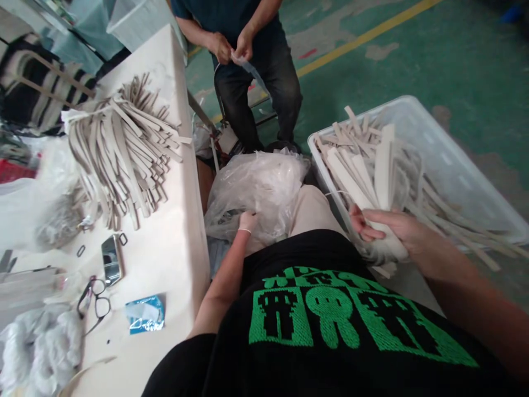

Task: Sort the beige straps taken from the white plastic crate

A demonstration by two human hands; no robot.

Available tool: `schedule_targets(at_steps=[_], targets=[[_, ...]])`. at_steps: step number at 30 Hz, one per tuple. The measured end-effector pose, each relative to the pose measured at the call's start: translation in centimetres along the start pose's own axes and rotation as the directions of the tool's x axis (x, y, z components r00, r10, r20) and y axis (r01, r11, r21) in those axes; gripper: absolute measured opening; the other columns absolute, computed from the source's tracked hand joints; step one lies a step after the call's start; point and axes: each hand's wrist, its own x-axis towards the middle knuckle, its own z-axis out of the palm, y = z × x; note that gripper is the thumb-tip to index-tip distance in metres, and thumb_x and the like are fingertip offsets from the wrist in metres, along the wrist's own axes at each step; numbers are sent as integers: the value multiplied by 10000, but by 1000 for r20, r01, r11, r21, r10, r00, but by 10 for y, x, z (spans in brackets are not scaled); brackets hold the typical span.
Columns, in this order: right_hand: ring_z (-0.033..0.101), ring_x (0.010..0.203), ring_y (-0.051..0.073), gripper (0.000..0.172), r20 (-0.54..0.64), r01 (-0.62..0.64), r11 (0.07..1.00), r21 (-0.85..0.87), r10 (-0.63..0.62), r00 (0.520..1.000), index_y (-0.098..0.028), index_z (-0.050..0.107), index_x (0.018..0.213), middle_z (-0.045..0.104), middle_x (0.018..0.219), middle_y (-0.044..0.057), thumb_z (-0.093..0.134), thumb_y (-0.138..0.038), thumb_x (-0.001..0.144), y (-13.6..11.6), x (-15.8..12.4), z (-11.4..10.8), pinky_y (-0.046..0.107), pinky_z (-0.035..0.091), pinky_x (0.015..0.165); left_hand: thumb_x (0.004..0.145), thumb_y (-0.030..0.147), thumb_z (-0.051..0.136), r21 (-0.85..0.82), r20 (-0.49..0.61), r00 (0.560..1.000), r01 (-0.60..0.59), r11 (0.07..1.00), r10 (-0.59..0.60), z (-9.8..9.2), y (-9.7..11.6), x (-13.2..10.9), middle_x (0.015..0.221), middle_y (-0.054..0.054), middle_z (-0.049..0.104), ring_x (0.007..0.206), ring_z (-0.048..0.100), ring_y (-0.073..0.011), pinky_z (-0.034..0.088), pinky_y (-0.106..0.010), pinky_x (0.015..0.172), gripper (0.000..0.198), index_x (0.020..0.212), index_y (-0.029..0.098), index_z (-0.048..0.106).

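My left hand point(248, 221) is closed at the opening of a clear plastic bag point(264, 184) on my lap, its fingers curled against the film. Dark contents show faintly inside the bag. In my right hand point(388, 223) is a bundle of flat off-white strips point(384, 165), gripped near its lower end with the free ends fanning up and away. The bundle is over the near side of a translucent plastic bin point(467, 160), where many more such strips point(438, 207) lie loosely, some hanging over the rim.
On the white table point(182, 264) at left lie a pile of beige strips point(119, 149), a phone point(112, 259), eyeglasses point(97, 300), a blue packet point(145, 315) and small dark buckles point(123, 239). Across from me a seated person point(256, 71) handles a clear strip with both hands.
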Motion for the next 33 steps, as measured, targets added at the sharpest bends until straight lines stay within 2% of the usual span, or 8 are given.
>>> schedule_targets(at_steps=[5,8,10,14,17,24,29,33], targets=[[410,491,94,285,60,4,997,-72,0,998,-171,720,833,660,706,56,795,-420,718,2,35,29,277,415,512,927,374,613,-299,-99,989,-135,945,110,-27,21,-32,953,-41,780,919,683,-178,476,-239,834,289,993,150,783],[462,532,114,313,84,59,985,-159,-46,995,-175,754,930,722,839,77,797,-411,729,-1,50,51,282,440,521,828,458,739,-616,-99,962,-260,743,255,-39,41,-58,853,-36,765,818,653,-170,495,-270,812,327,914,149,804],[473,540,109,320,90,95,982,-166,-81,993,-182,772,971,743,956,88,805,-399,738,-3,56,67,284,451,521,768,497,798,-707,-59,942,-272,652,330,-42,55,-73,801,-29,752,761,624,-158,493,-272,767,363,881,152,817],[492,548,100,356,79,117,988,-103,-109,991,-179,775,1031,737,982,83,834,-351,725,-9,65,91,286,490,545,755,516,815,-714,96,895,-243,656,436,-39,79,-92,802,-22,758,711,595,-136,474,-261,706,392,911,156,832],[522,568,106,380,43,175,979,-100,-171,984,-175,752,1043,721,904,58,842,-298,694,-16,70,101,256,469,512,750,497,825,-708,171,859,-233,667,482,-34,90,-96,858,-30,782,760,636,-152,495,-271,756,391,953,163,836],[506,524,86,177,-21,395,894,-210,-408,913,-145,669,885,660,686,-8,741,-104,729,-65,65,118,195,416,465,660,420,912,-741,348,766,-129,660,541,-34,112,-100,930,-80,810,867,702,-206,536,-332,892,377,911,149,840],[490,541,45,130,-83,411,854,-318,-457,886,-142,654,978,652,706,-61,646,-54,883,-112,50,120,145,419,507,656,392,919,-763,275,820,-131,633,502,-43,120,-98,873,-77,800,869,700,-219,525,-338,875,332,860,144,835],[476,513,23,165,-180,406,837,-368,-492,852,-73,634,1072,624,698,-72,664,-51,911,-136,50,117,129,399,522,606,433,938,-741,296,820,-127,659,490,-49,116,-95,759,-45,756,747,655,-174,502,-304,759,373,791,134,814]])
